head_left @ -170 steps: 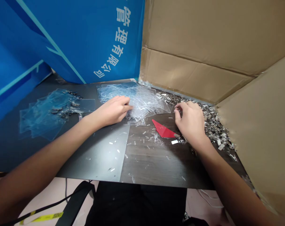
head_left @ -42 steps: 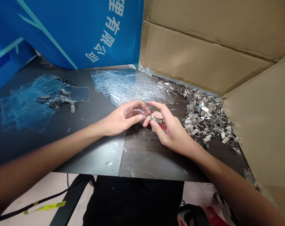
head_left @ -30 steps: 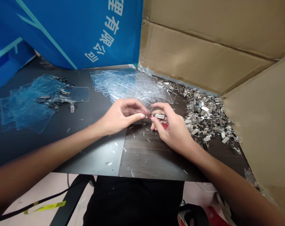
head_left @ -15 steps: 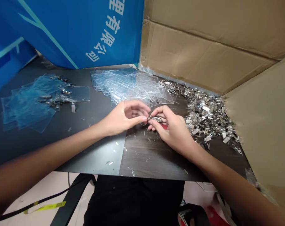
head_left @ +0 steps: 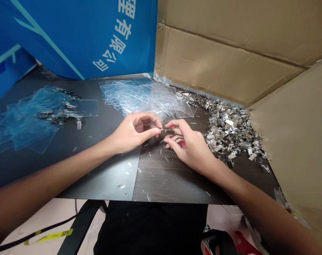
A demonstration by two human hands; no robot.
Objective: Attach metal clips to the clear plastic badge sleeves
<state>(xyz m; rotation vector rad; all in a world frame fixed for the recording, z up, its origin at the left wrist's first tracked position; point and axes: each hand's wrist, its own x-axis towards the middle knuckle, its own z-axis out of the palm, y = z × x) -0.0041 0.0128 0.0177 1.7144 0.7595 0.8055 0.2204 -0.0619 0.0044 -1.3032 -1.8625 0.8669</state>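
Both hands meet over the middle of the dark table [head_left: 102,177]. My left hand [head_left: 134,132] pinches the edge of a clear plastic sleeve with thumb and forefinger; the sleeve is mostly hidden by the fingers. My right hand [head_left: 186,145] holds a small metal clip [head_left: 168,131] between thumb and fingers, its tip against the left fingertips. A red plastic piece [head_left: 182,143] peeks out under the right hand.
A stack of clear sleeves [head_left: 145,95] lies at the back centre. Sleeves with clips attached [head_left: 41,115] lie at the left. A heap of metal clips [head_left: 227,131] spreads at the right. Cardboard walls [head_left: 230,60] and a blue banner [head_left: 83,35] enclose the table. Small plastic scraps dot the surface.
From the stack and the heap, the hands have come together at the table's middle. In the last second the clip has stayed pressed at the left fingertips, shifting slightly left.
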